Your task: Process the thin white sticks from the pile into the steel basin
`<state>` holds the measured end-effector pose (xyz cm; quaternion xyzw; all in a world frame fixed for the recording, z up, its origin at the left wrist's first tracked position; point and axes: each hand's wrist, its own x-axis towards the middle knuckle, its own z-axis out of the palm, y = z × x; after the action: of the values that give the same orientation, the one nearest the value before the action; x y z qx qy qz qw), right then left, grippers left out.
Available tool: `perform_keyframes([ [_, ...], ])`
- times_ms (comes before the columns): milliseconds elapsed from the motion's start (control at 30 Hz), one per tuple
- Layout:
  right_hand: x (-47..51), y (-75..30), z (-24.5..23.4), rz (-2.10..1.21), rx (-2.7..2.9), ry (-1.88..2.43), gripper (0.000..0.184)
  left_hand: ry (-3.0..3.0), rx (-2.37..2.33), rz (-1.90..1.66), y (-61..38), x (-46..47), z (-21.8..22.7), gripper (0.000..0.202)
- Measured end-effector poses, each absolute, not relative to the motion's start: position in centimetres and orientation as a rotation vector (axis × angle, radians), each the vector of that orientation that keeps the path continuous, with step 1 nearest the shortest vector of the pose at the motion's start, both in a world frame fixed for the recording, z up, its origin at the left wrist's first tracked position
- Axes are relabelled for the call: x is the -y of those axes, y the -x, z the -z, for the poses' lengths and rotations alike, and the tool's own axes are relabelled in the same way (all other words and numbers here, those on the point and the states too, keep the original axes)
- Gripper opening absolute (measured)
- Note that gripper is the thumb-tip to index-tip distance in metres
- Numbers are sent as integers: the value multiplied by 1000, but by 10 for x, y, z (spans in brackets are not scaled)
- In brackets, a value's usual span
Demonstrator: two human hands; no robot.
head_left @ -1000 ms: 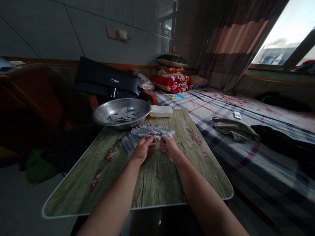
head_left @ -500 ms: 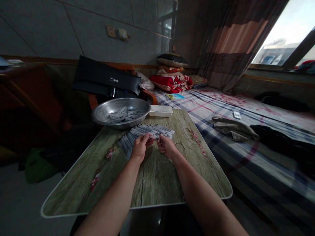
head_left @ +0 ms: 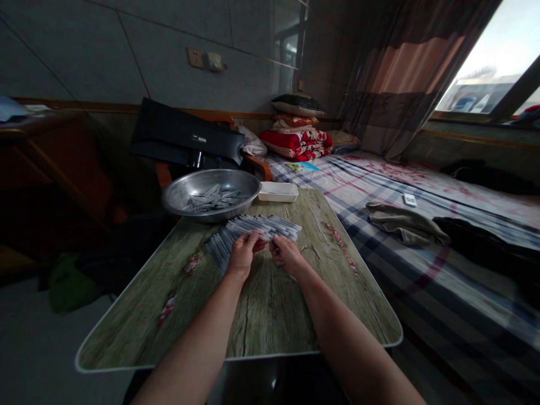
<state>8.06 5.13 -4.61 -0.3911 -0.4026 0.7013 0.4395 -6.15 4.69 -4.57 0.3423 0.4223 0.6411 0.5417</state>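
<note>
A spread of several thin grey-white sticks (head_left: 270,225) lies fanned out on the wood-patterned table (head_left: 270,315), with a second bunch (head_left: 217,246) to its left. My left hand (head_left: 242,254) is closed in a pinch at the near edge of the fan, its fingertips on the sticks. My right hand (head_left: 286,253) is also closed beside it, fingers curled on the same sticks. The two hands almost touch. Behind them stands a metal basin (head_left: 211,194) holding more of the sticks.
A shallow white tray (head_left: 278,192) sits at the table's far edge, right of the basin. A bed with a plaid sheet (head_left: 379,225), folded quilts (head_left: 295,142) and a crumpled cloth (head_left: 400,222) lies to the right. A black case (head_left: 185,138) rests behind the basin.
Both hands have moved slightly forward and closer together on the fan of sticks. The view has shifted a little; nothing else has moved.
</note>
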Motion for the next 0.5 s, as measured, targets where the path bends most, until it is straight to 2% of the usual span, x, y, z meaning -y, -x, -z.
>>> perform_keyframes([
  [233, -48, -78, 46, -1704, 999, 872, 39, -774, -1009, -1554, 63, -49, 45, 56],
  [500, -49, -76, 49, -1706, 1027, 952, 40, -797, -1022, -1571, 63, -48, 46, 52],
])
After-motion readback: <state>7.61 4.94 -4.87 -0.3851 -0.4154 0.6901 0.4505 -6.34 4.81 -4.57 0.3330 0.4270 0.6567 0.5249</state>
